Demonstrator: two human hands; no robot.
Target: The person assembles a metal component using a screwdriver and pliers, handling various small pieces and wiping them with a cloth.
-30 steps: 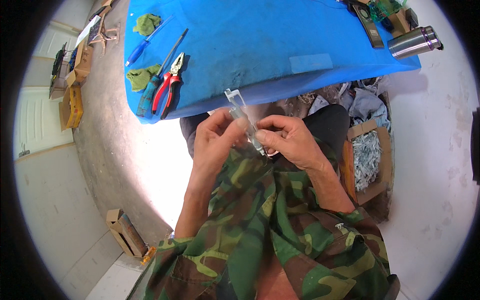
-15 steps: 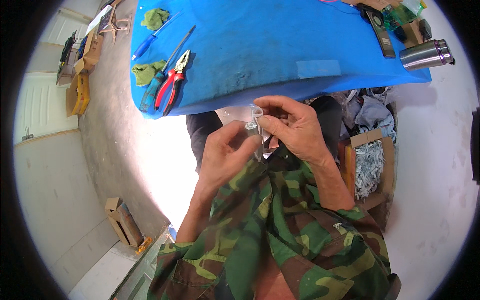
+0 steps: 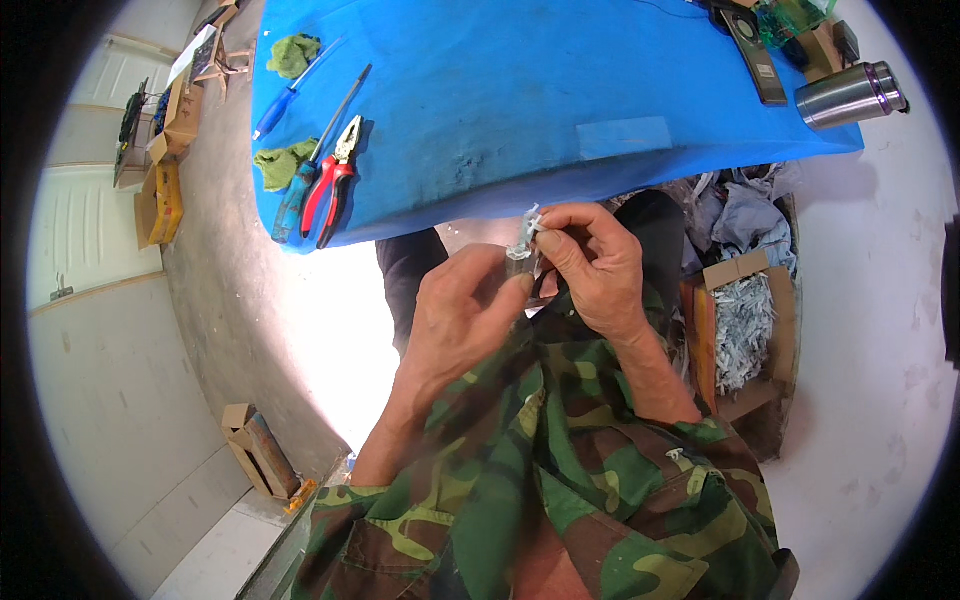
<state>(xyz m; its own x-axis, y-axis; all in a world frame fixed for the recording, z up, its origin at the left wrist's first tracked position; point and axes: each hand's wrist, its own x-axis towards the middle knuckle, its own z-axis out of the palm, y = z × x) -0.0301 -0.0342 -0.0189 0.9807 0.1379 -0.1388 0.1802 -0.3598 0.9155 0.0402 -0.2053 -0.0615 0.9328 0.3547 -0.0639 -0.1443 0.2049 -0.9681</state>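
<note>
– The left hand (image 3: 458, 305), is it holding anything?
– Yes, thumb and fingers pinch the lower part of a small pale piece (image 3: 526, 240).
– And the right hand (image 3: 606, 268)?
– Its thumb and forefinger grip the upper end of the same piece.
– Where is it exactly?
– Between the two hands, just short of the near edge of the blue-covered worktop (image 3: 470, 100). Fingers cover much of it, so I can't tell its full shape.
– What's on the worktop?
– At the left, red-and-black pliers (image 3: 341, 163) beside a teal-handled screwdriver (image 3: 293, 206); at the right corner, a steel flask (image 3: 848, 97) on its side.
</note>
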